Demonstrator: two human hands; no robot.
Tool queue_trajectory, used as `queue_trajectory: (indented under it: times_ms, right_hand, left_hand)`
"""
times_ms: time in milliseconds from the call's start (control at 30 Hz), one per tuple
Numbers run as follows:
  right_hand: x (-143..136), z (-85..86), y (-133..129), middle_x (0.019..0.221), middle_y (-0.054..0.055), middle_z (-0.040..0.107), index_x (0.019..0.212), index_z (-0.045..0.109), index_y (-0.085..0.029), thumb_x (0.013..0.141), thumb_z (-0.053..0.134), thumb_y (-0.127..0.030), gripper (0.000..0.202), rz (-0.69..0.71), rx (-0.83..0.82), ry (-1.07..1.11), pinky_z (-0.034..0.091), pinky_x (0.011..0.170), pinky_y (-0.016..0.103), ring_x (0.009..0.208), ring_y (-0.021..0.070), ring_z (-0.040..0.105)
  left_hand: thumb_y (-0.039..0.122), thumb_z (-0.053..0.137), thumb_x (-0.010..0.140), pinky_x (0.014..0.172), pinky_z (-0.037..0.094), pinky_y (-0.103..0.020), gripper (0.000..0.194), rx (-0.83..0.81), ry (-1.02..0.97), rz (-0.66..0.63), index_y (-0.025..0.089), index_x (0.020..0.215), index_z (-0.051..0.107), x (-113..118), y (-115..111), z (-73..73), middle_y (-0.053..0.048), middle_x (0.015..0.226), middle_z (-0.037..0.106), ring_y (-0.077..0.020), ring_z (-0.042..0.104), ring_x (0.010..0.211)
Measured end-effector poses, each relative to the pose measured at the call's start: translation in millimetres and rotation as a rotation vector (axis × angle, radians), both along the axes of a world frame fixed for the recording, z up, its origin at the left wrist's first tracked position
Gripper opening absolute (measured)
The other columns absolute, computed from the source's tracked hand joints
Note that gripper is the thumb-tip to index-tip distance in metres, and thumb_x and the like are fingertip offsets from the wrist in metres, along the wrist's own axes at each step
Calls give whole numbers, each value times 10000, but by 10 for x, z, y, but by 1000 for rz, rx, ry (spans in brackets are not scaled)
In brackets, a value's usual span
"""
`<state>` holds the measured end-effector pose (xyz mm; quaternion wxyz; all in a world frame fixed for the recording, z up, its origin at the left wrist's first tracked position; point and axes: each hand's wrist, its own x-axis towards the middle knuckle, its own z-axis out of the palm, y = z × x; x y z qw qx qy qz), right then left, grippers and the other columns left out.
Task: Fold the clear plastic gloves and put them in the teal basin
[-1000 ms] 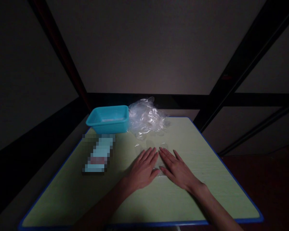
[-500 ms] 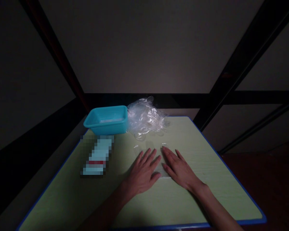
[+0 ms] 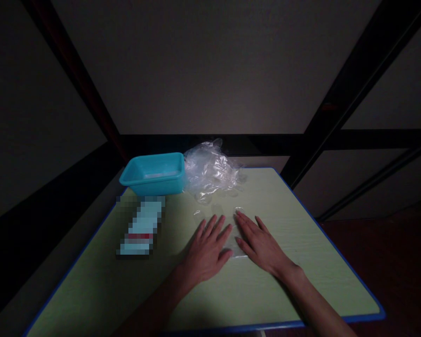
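Note:
A clear disposable plastic glove [image 3: 237,249] lies flat on the light green table [image 3: 323,276], partly covered by both hands. My left hand [image 3: 206,250] rests palm down over its left side, fingers spread. Over the right side lies my right hand [image 3: 261,241], also palm down with its fingers stretched forward. Rounded fingertips of the glove show beyond my fingers. Behind the hands sits a crumpled heap of clear plastic gloves [image 3: 212,171].
A turquoise plastic basket [image 3: 157,187] stands at the back left, touching or nearly touching the heap; something pale lies inside. In front of it is a pixelated flat object [image 3: 142,227]. The table has a blue edge, and a wall [image 3: 210,70] rises behind it.
The view has shifted very slightly. Both hands stay on the glove in nearly the same place, with hardly any movement.

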<state>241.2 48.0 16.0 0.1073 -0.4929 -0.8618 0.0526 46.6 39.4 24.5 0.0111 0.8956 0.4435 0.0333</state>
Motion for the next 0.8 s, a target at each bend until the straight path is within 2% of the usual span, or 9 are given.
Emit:
queue_trajectory:
  times_ms: [267,400,533,633,700,800]
  right_hand:
    - [-3,7,-5,1462,173,302,1400,319,-80,921,346,-321,537,8,-5,-12,231,1077,523,1349,243,281]
    - [3,8,-2,1468,161,296,1401,330,-118,921,366,-341,531,11,-16,28,215,1079,534,1351,248,275]
    - [94,81,31,1455,134,335,1389,356,-172,928,366,-376,505,-41,-70,259,246,1066,538,1338,245,306]
    - [164,192,49,1426,136,388,1363,403,-162,941,332,-360,471,-112,-60,431,285,1057,516,1306,248,366]
    - [156,254,45,1408,128,418,1349,426,-159,943,328,-322,448,-62,-70,419,288,1064,498,1295,237,385]
    - [54,269,22,1392,112,442,1351,427,-167,935,327,-228,433,78,-92,249,256,1080,501,1296,218,384]
  left_hand:
    - [450,408,911,1069,255,-495,555,17,-8,12,203,1400,323,-7,-21,-31,-94,1485,291,-296,254,1355]
    - [456,400,914,1076,237,-501,555,32,-25,11,208,1403,317,-7,-24,-51,-93,1484,294,-295,250,1357]
    - [433,426,909,1077,243,-495,545,26,-21,10,199,1392,336,-16,-14,10,-104,1487,282,-297,240,1360]
    - [388,414,919,1084,237,-486,516,51,-29,-12,185,1388,342,-30,15,80,-114,1491,268,-291,219,1367]
    - [363,397,926,1090,232,-474,506,51,-24,-33,174,1391,333,-31,37,103,-110,1492,266,-281,200,1373]
    - [349,373,931,1099,228,-449,514,40,-27,-38,137,1395,317,-16,54,80,-109,1491,265,-266,198,1375]
